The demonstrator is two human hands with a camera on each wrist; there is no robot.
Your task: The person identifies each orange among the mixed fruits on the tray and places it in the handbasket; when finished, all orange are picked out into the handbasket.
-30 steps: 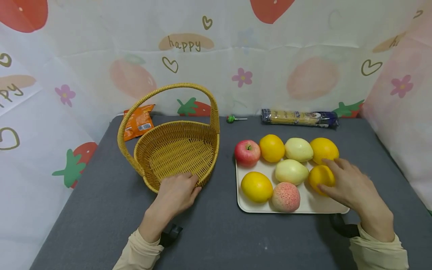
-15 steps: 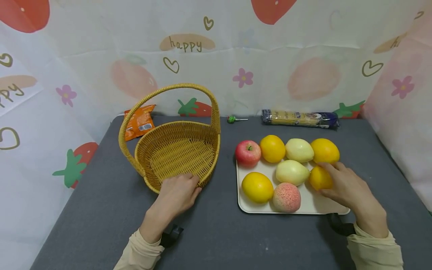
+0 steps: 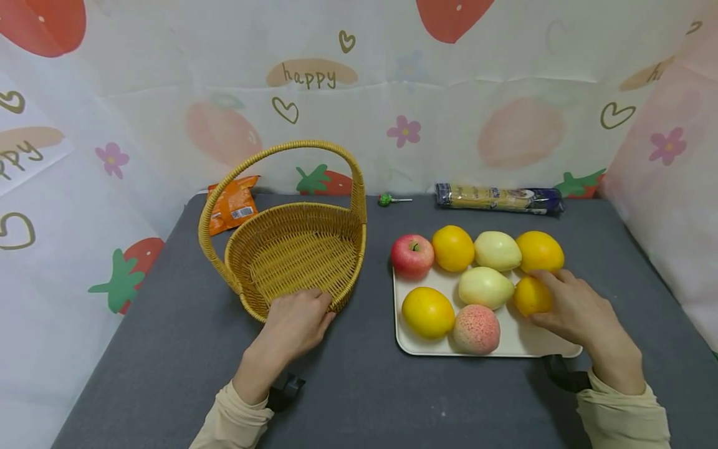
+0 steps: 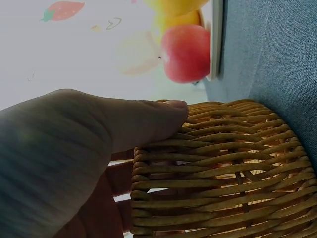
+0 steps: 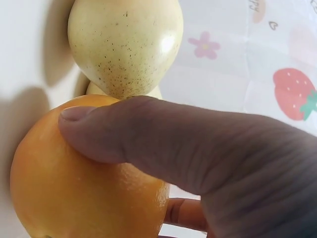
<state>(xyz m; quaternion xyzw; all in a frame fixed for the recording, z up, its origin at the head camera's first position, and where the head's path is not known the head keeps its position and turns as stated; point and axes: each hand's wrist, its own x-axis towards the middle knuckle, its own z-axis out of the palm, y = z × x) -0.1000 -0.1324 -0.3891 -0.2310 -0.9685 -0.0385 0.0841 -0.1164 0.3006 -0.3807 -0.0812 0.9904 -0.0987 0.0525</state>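
My left hand (image 3: 294,321) grips the near rim of a tan woven basket (image 3: 305,259) with a tall arched handle. In the left wrist view its thumb lies on the outside of the weave (image 4: 223,173), with fingers behind the rim. At the right side of a white tray (image 3: 518,343), my right hand (image 3: 583,318) holds an orange (image 3: 531,296) between thumb and fingers. The right wrist view shows the thumb across the orange (image 5: 74,183), close to the tray surface. Beside it is a pale yellow-green pear (image 5: 126,44). Part of the orange is hidden by the hand.
Also on the tray are a red apple (image 3: 412,255), a pinkish peach (image 3: 477,329), another pear (image 3: 497,251) and several yellow-orange fruits (image 3: 428,313). Along the back lie an orange snack bag (image 3: 232,204), a green lollipop (image 3: 384,199) and a long noodle packet (image 3: 496,197).
My right hand has moved slightly left and closed round the orange, then held still over the last half second. The left hand keeps its grip on the basket rim.
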